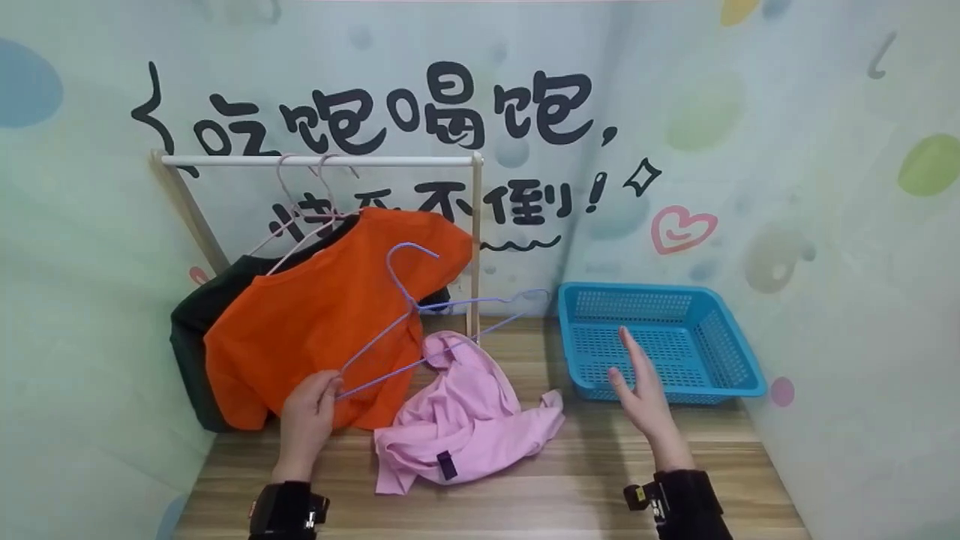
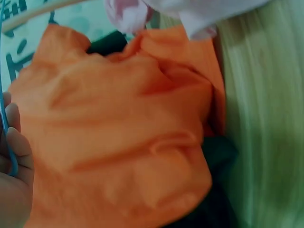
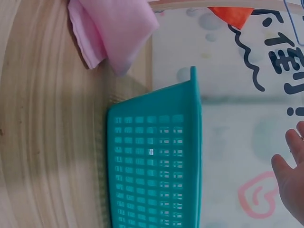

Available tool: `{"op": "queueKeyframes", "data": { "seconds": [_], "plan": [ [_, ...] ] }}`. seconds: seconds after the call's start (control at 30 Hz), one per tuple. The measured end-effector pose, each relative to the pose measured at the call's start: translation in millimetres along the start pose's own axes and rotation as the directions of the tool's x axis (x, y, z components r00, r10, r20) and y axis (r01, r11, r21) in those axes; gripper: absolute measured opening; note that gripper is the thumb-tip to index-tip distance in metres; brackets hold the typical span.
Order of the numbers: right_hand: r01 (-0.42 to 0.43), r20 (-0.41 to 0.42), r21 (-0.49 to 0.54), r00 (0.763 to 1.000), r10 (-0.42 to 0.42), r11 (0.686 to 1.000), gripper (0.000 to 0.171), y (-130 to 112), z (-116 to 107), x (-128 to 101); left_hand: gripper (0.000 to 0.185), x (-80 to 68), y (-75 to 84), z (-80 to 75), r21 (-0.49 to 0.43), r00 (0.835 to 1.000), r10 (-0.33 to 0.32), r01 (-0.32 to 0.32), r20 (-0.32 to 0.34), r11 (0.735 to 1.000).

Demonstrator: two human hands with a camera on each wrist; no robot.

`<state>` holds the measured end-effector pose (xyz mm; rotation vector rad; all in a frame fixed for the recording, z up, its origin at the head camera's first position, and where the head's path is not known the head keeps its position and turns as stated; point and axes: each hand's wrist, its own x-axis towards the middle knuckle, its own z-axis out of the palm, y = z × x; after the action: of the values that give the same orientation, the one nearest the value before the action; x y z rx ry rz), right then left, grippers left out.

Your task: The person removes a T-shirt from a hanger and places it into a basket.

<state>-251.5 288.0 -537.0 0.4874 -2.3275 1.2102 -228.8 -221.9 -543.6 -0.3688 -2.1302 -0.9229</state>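
My left hand [image 1: 309,412] grips one lower corner of a bluish-purple wire hanger [image 1: 379,379], which is held up in the air with its hook toward the rack. Below the hanger a crumpled pink garment [image 1: 469,420] with a small black tag lies on the wooden table. Over at the right, my right hand [image 1: 643,401] is raised with its fingers straight, in front of the blue basket [image 1: 739,352], holding nothing. In the left wrist view, fingers [image 2: 18,142] curl round the hanger's end beside an orange shirt [image 2: 114,114].
A small rack with a white bar [image 1: 405,160] and wooden posts stands at the back left. From it hang the orange shirt and a dark green garment [image 1: 191,360] on pink hangers [image 1: 300,247]. Printed cloth walls [image 1: 847,300] enclose the wooden table [image 1: 600,480].
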Motion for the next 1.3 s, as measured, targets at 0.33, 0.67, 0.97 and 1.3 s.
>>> {"op": "queueKeyframes", "data": {
  "seconds": [0.33,0.67,0.97,1.3],
  "plan": [
    [0.001,0.008,-0.012,1.0,-0.001,1.0,0.064,7.1,5.5,-4.1,0.005,-2.9,-14.3,-33.3,-0.062,0.969,-0.231,0.226,-0.086,0.972],
    [0.032,0.004,-0.008,0.999,-0.032,0.999,0.063,5.4,9.4,-3.7,0.014,8.4,-11.9,-41.6,-0.055,0.916,-0.366,0.362,-0.163,0.93],
    [0.033,0.031,-0.013,0.999,-0.032,0.999,0.062,0.9,18.6,-5.4,0.013,48.6,3.4,-22.3,0.003,0.943,-0.277,0.283,-0.185,0.959],
    [0.062,0.072,-0.01,0.996,-0.062,0.998,0.062,-6.9,32.8,-5.3,0.014,105.1,37.2,1.7,0.081,0.964,-0.255,0.26,-0.071,0.962]
  ]
}}
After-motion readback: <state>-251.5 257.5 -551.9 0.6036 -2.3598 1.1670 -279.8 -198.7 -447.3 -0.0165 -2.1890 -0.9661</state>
